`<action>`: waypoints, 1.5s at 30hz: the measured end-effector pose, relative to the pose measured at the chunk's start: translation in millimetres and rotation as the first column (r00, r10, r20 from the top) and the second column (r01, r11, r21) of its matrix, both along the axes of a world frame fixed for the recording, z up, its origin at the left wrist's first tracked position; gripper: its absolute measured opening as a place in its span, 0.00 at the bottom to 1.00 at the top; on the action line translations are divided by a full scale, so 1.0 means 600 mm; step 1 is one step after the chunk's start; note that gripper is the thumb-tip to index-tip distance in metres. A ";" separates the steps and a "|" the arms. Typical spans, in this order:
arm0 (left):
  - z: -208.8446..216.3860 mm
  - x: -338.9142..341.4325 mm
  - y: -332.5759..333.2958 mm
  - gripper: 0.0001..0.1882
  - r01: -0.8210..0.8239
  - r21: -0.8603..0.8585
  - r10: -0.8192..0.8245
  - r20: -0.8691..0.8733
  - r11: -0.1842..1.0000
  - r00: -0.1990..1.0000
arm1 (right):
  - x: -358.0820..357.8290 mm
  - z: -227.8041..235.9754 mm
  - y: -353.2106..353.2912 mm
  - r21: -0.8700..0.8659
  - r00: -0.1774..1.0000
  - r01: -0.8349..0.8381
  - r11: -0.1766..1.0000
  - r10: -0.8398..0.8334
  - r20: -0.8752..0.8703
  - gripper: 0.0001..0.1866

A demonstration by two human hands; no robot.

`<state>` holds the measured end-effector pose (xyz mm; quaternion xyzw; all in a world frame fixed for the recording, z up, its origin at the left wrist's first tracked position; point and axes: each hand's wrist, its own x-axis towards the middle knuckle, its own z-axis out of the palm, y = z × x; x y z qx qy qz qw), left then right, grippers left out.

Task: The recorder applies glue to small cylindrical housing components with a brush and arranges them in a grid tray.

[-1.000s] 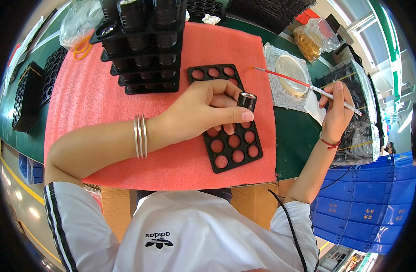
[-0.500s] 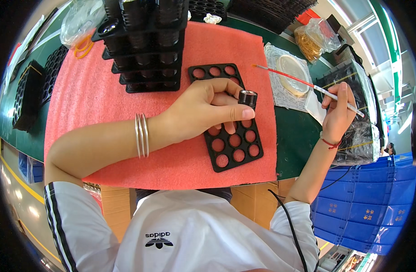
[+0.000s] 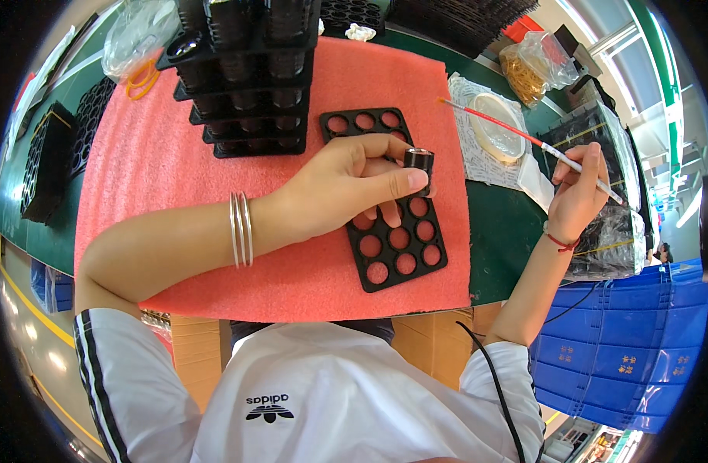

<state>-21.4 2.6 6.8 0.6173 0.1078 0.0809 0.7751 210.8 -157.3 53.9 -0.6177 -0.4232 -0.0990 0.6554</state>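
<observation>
My left hand (image 3: 354,181) pinches a small black cylinder (image 3: 419,160) with a shiny, glassy top between thumb and fingers, holding it upright. Beneath that hand lies a black tray (image 3: 385,262) with rows of round holes; the pink mat shows through those in sight, and the hand covers its middle. On the right, my right hand (image 3: 578,193) is closed round a thin paintbrush (image 3: 516,133) with a red and white handle. The brush points left, its tip at the mat's far right edge, and its handle crosses over a round cream dish (image 3: 497,127).
A tall stack of black trays (image 3: 250,100) filled with dark cylinders stands on the pink foam mat (image 3: 169,185), left of my hand. White patterned paper (image 3: 466,162) lies under the dish. Farther back are a bag of yellow rubber bands (image 3: 524,73) and a clear plastic bag (image 3: 142,38).
The paintbrush has shifted slightly right and away from the cylinder, its tip now farther up. My left hand has moved the cylinder a little to the left and tipped it slightly.
</observation>
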 end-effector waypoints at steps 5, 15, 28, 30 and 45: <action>0.006 0.003 0.000 0.16 0.034 0.022 -0.034 -0.002 0.999 0.999 | 0.002 0.003 -0.005 0.059 0.976 0.219 0.974 -0.220 0.005 0.24; 0.008 0.001 -0.003 0.18 -0.035 -0.009 0.035 0.004 0.999 0.999 | 0.011 0.009 -0.017 0.111 0.855 0.475 0.873 -0.487 0.178 0.27; 0.008 0.000 -0.003 0.18 -0.031 -0.018 0.031 0.013 0.999 0.999 | 0.042 -0.004 -0.018 0.313 0.983 0.156 0.937 -0.179 0.044 0.22; 0.008 0.000 -0.002 0.17 -0.027 -0.016 0.027 0.007 1.000 1.000 | 0.039 0.002 -0.016 0.413 0.999 0.012 0.911 0.004 -0.038 0.25; 0.000 0.000 0.001 0.25 -0.058 -0.015 0.058 0.020 0.998 0.998 | 0.007 0.018 -0.017 0.367 0.762 -0.504 0.782 0.602 -0.238 0.24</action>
